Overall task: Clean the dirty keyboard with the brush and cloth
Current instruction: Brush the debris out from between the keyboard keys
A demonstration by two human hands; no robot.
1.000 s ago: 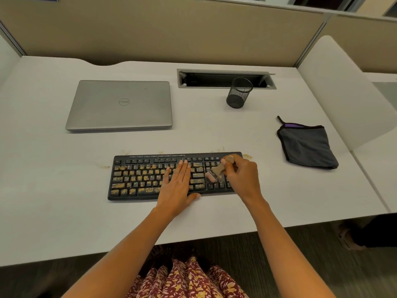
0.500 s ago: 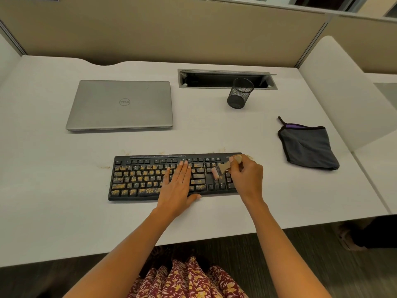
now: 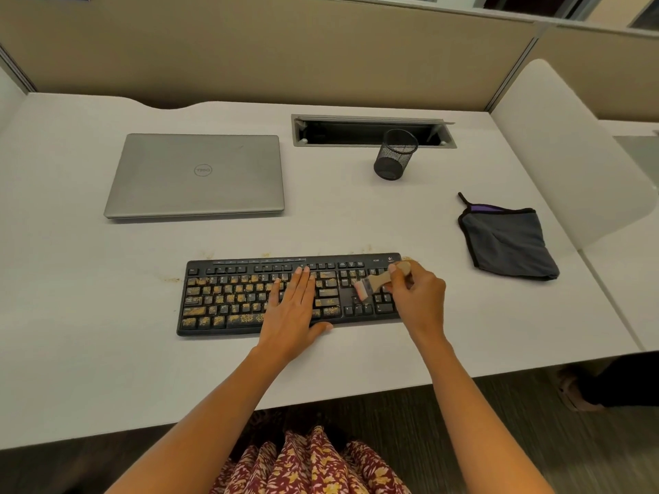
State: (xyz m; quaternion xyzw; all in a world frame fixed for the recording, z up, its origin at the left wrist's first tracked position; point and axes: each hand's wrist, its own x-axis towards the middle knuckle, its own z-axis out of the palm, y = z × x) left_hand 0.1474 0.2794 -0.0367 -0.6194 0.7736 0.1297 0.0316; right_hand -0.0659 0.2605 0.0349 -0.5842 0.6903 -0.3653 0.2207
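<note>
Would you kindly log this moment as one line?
right hand holds brush at right keys | left hand flat on keyboard | cloth lying aside

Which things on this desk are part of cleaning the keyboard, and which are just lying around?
Part of the job: keyboard; brush, gripped by the right hand; left hand, flat on the keys; grey cloth, not in use.
Just lying about: closed laptop; mesh pen cup.
</note>
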